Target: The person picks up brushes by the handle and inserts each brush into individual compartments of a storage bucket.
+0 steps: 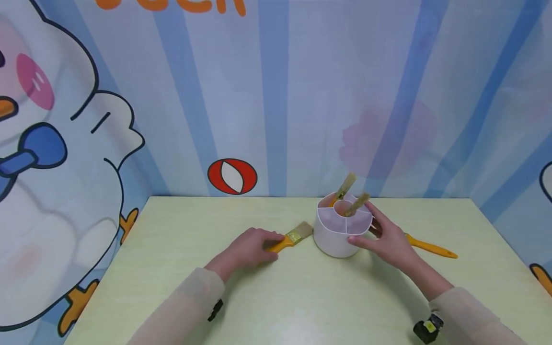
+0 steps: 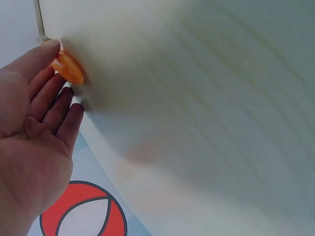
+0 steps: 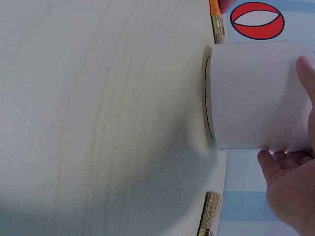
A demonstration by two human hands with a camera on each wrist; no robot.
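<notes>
A white round holder [image 1: 336,239] with several compartments stands on the table, two brushes [image 1: 346,186] upright in it, bristles up. My right hand [image 1: 390,242] grips its right side, thumb in front and fingers behind; the right wrist view shows the thumb and fingertips on the holder's wall [image 3: 261,96]. Left of the holder, my left hand [image 1: 252,249] pinches the orange handle of a flat brush [image 1: 297,235], whose bristles point at the holder's base. In the left wrist view thumb and forefinger meet at the orange handle [image 2: 69,68].
Another brush with an orange handle [image 1: 433,247] lies right of the holder, partly behind my right hand; its bristles [image 3: 211,211] show in the right wrist view. The pale table [image 1: 280,297] ends at a printed backdrop [image 1: 302,96] with a red ball picture.
</notes>
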